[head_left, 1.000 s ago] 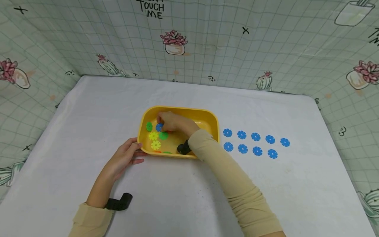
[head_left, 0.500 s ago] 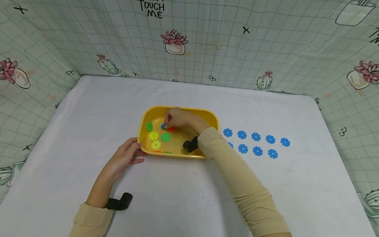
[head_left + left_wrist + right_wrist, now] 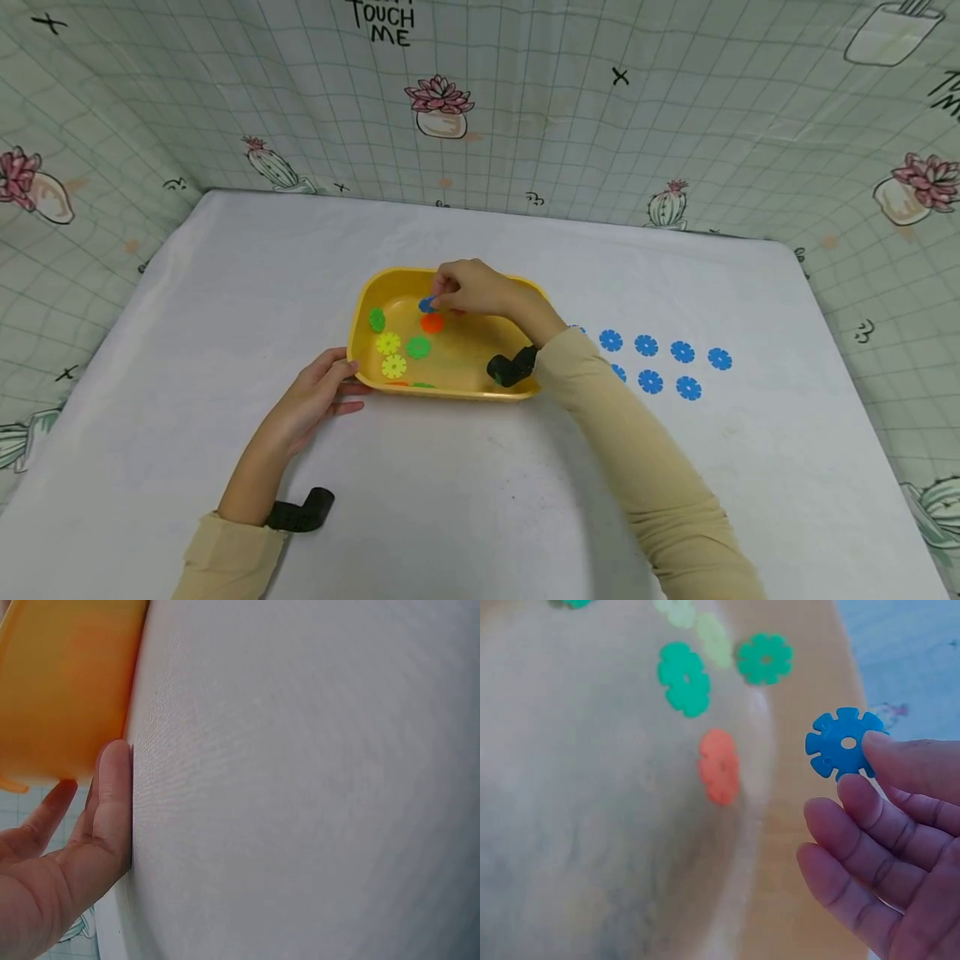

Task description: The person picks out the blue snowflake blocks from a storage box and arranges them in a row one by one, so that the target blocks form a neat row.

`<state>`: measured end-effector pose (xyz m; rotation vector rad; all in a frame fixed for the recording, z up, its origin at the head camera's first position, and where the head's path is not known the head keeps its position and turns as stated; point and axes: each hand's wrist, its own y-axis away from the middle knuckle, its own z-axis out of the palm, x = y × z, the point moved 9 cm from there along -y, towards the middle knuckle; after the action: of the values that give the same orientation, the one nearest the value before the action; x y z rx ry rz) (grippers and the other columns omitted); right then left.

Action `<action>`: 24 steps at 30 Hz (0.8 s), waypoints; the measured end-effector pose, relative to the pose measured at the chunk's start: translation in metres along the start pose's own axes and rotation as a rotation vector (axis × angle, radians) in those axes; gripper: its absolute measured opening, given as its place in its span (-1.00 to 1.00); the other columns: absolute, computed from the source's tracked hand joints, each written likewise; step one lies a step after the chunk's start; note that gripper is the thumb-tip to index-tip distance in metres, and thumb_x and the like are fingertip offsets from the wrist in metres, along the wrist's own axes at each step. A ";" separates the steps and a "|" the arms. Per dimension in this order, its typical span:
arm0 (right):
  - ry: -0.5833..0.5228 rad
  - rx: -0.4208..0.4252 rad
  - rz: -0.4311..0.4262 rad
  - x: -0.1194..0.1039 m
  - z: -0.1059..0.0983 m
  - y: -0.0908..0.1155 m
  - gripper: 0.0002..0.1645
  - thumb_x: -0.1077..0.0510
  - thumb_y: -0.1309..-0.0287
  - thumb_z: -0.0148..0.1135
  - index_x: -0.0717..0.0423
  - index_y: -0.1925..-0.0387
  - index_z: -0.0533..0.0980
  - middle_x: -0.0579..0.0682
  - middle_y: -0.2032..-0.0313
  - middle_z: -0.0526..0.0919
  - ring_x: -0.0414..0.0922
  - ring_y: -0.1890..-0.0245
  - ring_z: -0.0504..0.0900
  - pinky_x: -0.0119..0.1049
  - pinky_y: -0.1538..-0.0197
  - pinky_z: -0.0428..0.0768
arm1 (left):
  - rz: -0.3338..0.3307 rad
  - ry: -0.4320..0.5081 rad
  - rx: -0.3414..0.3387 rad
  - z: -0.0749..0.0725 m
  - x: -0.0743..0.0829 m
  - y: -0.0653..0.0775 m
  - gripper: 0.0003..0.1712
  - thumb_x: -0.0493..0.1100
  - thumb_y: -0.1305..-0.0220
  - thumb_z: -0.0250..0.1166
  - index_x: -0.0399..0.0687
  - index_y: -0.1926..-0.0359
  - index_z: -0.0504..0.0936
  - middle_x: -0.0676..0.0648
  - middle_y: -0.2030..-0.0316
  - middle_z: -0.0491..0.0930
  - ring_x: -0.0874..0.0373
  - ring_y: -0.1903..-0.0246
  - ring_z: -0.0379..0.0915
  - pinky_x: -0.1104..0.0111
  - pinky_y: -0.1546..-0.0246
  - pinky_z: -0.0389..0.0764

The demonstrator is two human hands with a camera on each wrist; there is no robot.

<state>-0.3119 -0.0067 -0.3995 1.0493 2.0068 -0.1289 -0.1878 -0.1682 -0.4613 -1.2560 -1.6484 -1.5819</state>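
A yellow plastic tray (image 3: 480, 393) stands on the white-covered table. My left hand (image 3: 318, 392) holds its near left corner, the thumb at the rim and the fingers along the outer wall, low by the table in the left wrist view. My right hand (image 3: 474, 287) is over the tray's far side and pinches a blue notched disc (image 3: 840, 742) with a hole in its middle. Below the disc lies an orange disc (image 3: 432, 323). Left of it in the tray are a green disc (image 3: 418, 347), another green disc (image 3: 377, 319) and two yellow discs (image 3: 387, 343).
Several blue discs (image 3: 651, 382) lie in two rows on the table right of the tray, some hidden by the right sleeve (image 3: 600, 400). Each wrist wears a black camera mount (image 3: 303, 510). A patterned cloth (image 3: 525, 125) rises behind the table.
My right hand has moved right and toward the tray's far rim, carrying the blue disc away from the green ones. The orange disc has come into clearer view. My left hand stays put.
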 end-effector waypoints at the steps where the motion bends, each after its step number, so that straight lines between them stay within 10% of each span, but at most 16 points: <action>1: -0.020 0.008 -0.004 0.000 -0.002 0.004 -0.83 0.15 -0.21 0.15 0.20 0.26 0.47 0.16 0.38 0.60 -0.01 0.48 0.51 -0.37 0.36 0.52 | 0.002 -0.001 0.000 0.000 0.000 0.000 -0.42 -0.02 -0.40 -0.16 -0.22 -0.33 0.10 -0.35 -0.15 0.35 0.04 0.04 0.49 0.34 0.08 0.61; 8: -0.118 0.098 -0.029 0.000 -0.021 0.033 -0.82 0.15 -0.21 0.15 0.21 0.25 0.45 0.24 0.31 0.60 0.21 0.33 0.56 -0.05 0.20 0.60 | 0.008 0.003 -0.002 -0.001 0.000 0.000 -0.41 -0.01 -0.40 -0.15 -0.22 -0.33 0.11 -0.35 -0.14 0.35 0.06 0.05 0.50 0.38 0.09 0.62; 24: -0.213 0.384 0.028 0.018 -0.047 0.130 -0.78 0.11 -0.22 0.14 0.17 0.18 0.45 0.11 0.37 0.56 0.00 0.38 0.57 -0.32 0.25 0.63 | 0.003 0.004 0.001 0.000 -0.001 0.000 -0.40 0.02 -0.41 -0.15 -0.21 -0.34 0.11 -0.34 -0.14 0.36 0.09 0.06 0.50 0.41 0.11 0.62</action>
<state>-0.2540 0.1088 -0.3477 1.2430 1.8111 -0.6051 -0.1875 -0.1688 -0.4618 -1.2530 -1.6441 -1.5810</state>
